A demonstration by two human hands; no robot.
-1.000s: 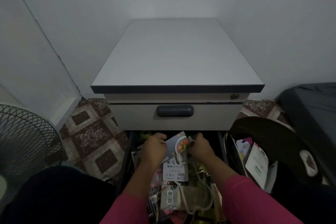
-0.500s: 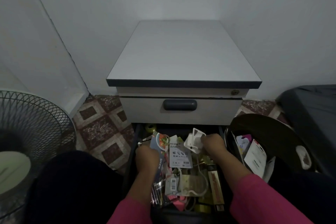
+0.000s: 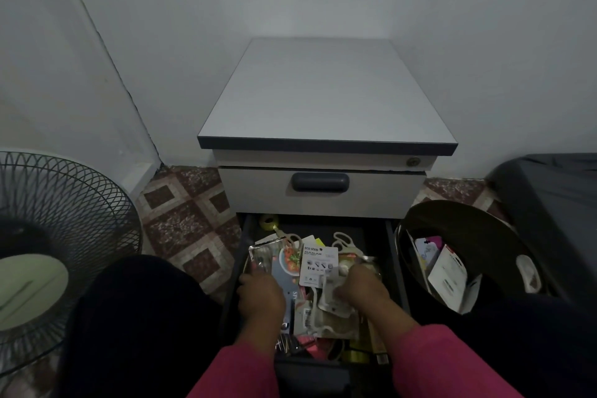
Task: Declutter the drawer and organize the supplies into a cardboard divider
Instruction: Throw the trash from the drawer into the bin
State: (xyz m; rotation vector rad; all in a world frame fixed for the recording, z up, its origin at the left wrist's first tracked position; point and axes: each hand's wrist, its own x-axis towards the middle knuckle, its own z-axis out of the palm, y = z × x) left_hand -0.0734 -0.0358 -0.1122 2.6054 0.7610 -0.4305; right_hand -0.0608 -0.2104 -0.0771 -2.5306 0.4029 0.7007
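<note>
A small grey cabinet [image 3: 326,97] stands in the corner of pale walls on a floor of brown patterned tiles [image 3: 190,213]; its upper drawer [image 3: 319,191] is closed. A wire-caged fan [image 3: 48,236] stands at the left, a dark round bin [image 3: 458,252] holding packets at the right. The lower drawer [image 3: 247,236] is pulled out — filled with loose supplies. The left hand [image 3: 261,296], fingers curled, holds the near edge of a shiny packet and a printed card [image 3: 284,263] at the drawer's left side. The right hand [image 3: 366,287] clutches a whitish plastic piece [image 3: 332,299] at the right of the heap. Between the two grips lies a white battery card [image 3: 318,265] — just beside both. Scissors [image 3: 344,241] and a yellow tape roll [image 3: 268,222] lie toward the drawer's far end.
</note>
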